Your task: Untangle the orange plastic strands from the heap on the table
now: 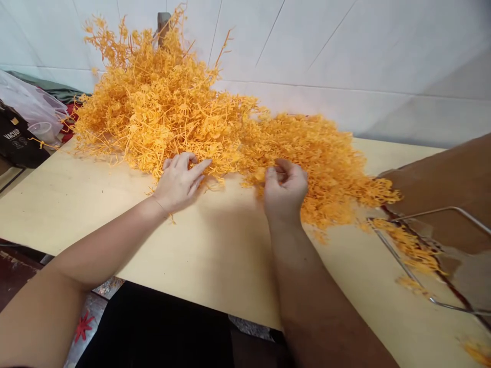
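A large heap of tangled orange artificial flower pieces [169, 107], thin and frilly, lies across the back of the pale table [215, 240]. My left hand [180, 179] rests at the heap's front edge, back upward, fingers loosely stretched and apart, touching the nearest strands. To its right, my right hand [287, 189] is closed in a pinch beside the flatter, denser part of the heap [318, 158]. At its fingertips shows a small orange artificial flower piece [261, 175]; part of it is hidden by the fingers.
A bent metal wire frame [402, 263] with orange bits on it stands at the right, against a brown cardboard box [452, 189]. At the far left are a clear plastic bag [30, 97] and a black bag [17, 138]. A white tiled wall [291, 46] closes off the back.
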`<action>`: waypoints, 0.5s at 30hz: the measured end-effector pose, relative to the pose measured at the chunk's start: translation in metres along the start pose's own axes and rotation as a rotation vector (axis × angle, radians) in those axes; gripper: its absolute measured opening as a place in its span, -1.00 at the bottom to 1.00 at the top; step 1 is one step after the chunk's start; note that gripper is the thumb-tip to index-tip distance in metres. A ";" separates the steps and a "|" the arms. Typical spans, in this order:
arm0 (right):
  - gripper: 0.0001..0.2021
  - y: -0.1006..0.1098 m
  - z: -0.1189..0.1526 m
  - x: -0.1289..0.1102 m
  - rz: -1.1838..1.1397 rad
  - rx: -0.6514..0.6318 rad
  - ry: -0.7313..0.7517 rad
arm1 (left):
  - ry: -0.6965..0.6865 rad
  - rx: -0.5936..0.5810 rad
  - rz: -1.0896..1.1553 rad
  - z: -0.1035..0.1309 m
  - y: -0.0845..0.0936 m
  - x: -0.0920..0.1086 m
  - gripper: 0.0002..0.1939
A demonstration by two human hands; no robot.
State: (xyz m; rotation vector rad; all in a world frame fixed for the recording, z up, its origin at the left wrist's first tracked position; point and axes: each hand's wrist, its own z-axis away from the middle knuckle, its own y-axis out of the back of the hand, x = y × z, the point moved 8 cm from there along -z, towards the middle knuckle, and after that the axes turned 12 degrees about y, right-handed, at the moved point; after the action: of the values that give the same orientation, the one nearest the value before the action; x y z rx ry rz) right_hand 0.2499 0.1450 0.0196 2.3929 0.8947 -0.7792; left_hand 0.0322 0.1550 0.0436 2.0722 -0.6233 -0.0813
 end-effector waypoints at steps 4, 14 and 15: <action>-0.74 0.008 -0.001 -0.015 0.199 0.032 0.114 | 0.009 -0.007 0.025 0.002 0.000 0.000 -0.65; -0.67 -0.050 0.017 -0.075 0.066 -0.270 0.359 | -0.108 -0.046 -0.026 0.009 -0.004 0.020 -0.81; -0.73 -0.051 0.018 -0.074 0.064 -0.291 0.349 | -0.114 -0.059 -0.021 0.009 -0.004 0.021 -0.83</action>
State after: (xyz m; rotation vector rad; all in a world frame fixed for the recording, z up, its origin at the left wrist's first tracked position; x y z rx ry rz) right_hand 0.1621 0.1372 0.0430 2.3140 0.9824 -0.1883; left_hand 0.0495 0.1401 0.0392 2.0275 -0.6608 -0.2292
